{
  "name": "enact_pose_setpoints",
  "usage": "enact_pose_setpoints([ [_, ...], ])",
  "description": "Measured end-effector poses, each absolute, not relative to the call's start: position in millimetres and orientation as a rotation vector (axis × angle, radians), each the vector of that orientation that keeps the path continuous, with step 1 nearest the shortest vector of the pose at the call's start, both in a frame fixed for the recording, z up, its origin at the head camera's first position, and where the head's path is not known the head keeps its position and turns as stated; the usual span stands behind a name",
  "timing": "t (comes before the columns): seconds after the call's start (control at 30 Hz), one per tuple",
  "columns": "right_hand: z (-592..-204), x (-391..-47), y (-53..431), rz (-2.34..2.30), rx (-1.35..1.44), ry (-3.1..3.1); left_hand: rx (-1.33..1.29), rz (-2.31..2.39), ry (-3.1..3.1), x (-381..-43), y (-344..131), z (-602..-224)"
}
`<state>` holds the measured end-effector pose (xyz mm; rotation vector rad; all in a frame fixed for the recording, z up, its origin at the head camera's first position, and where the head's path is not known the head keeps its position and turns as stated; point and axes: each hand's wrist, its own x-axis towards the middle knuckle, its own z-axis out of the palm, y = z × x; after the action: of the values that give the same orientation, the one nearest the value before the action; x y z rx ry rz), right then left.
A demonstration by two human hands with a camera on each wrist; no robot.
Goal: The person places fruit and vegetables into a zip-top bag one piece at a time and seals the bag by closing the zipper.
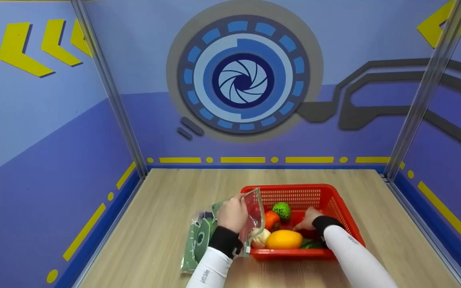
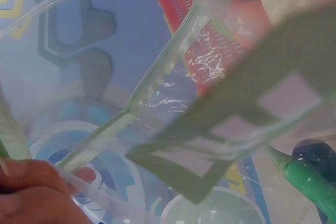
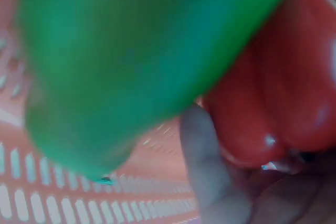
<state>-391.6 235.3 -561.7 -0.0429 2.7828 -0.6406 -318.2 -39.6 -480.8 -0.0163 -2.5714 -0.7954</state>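
My left hand pinches the top edge of a clear zip bag with green print, its mouth spread at the basket's left side. A green pepper and a dark, rounded vegetable show through the plastic. Inside the red basket, my right hand holds a red bell pepper, with the thumb along its side and the other fingers beneath. Close to the right wrist camera, a large blurred green vegetable covers part of the view.
Also in the basket are a yellow oval fruit, a white bulb, an orange round fruit and a textured green ball. The wooden table is bounded by blue-purple panels with metal corner posts.
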Motion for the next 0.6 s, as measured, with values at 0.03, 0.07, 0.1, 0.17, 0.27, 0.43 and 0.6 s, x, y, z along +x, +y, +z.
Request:
enact_pose_setpoints([
  [0.03,-562,-392,237,-0.667,-0.053,2.783,-0.017,-0.797,-2.572,-318,-39,-481],
  [0.07,-563,-393,239,-0.7,-0.047,2.778,-0.018,-0.795,-2.574,-318,-39,-481],
  [0.1,-563,-393,241,-0.737,-0.041,2.77,-0.019,-0.793,-2.575,-318,-39,-481],
  [0.17,-564,-394,244,-0.807,-0.026,2.757,-0.022,-0.785,-2.573,-319,-39,-481],
  [0.27,-564,-397,247,-0.88,-0.014,2.756,-0.03,-0.786,-2.573,-319,-40,-479],
  [0.43,-563,-402,251,-0.972,0.027,2.76,-0.051,-0.792,-2.565,-319,-41,-478],
  [0.6,-556,-405,246,-1.099,0.025,2.779,-0.048,-0.776,-2.57,-318,-41,-480],
])
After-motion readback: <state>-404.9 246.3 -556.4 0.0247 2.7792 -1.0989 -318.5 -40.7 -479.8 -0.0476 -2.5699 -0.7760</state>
